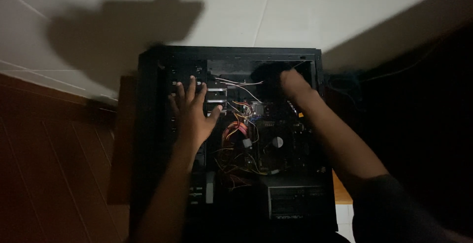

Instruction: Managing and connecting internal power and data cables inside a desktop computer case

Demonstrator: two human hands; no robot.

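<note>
The left hand (191, 111) lies flat with fingers spread on the metal drive bays (213, 95) of the open black computer case (148, 124), while the right hand (291, 83) reaches into its far corner, fingers hidden in blur.

The room was dim. A pale tiled floor (295, 11) with thin grout lines filled the top of the view, crossed by a broad dark shadow (123, 31). A reddish-brown wooden surface (54, 164) lay at the left, and deep darkness covered the right side.
</note>
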